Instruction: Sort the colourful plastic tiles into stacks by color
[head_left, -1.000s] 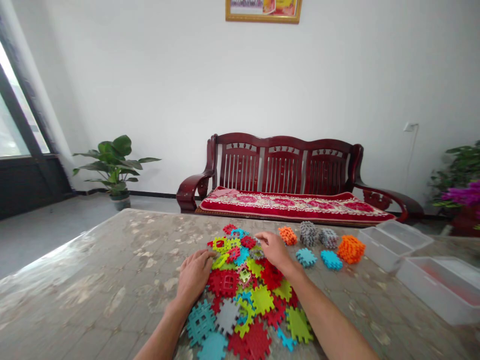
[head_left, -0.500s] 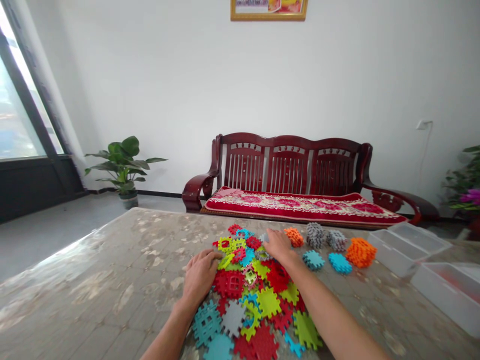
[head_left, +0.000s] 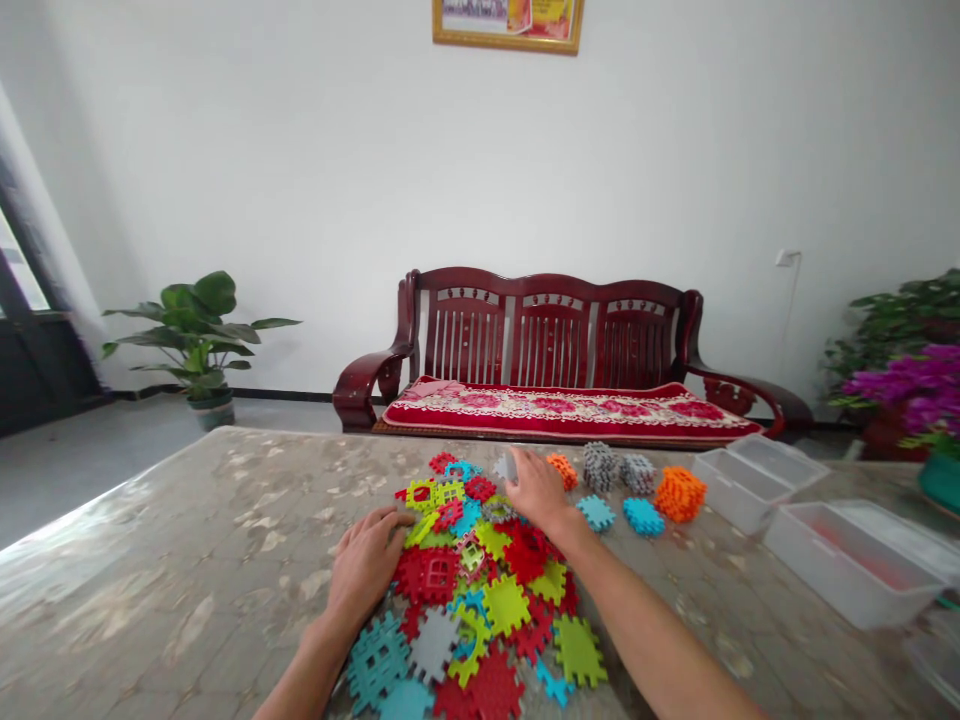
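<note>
A heap of toothed plastic building tiles lies before me in red, lime green, blue and grey, with a red window tile (head_left: pixel 439 574) near its middle. At the heap's far right edge, my right hand (head_left: pixel 538 490) is closed on a grey tile (head_left: pixel 504 467), thumb side toward the heap. The fingers' far side is hidden. My left hand (head_left: pixel 366 552) rests on the left edge of the heap, fingers loosely stretched and holding nothing, its tips beside a lime green tile (head_left: pixel 421 527).
Stacks of sorted tiles stand right of my right hand: small orange (head_left: pixel 562 470), grey (head_left: pixel 601 466), blue (head_left: pixel 643 517) and large orange (head_left: pixel 680 493). Beyond them are clear plastic boxes (head_left: pixel 847 575). A wooden bench (head_left: pixel 547 325) stands behind the table, a potted plant (head_left: pixel 202 335) at left.
My view has turned to the right, so the scene sits further left. The grey tile in my right hand shows more clearly, standing tilted at the fingers. My left hand stays at the heap's edge.
</note>
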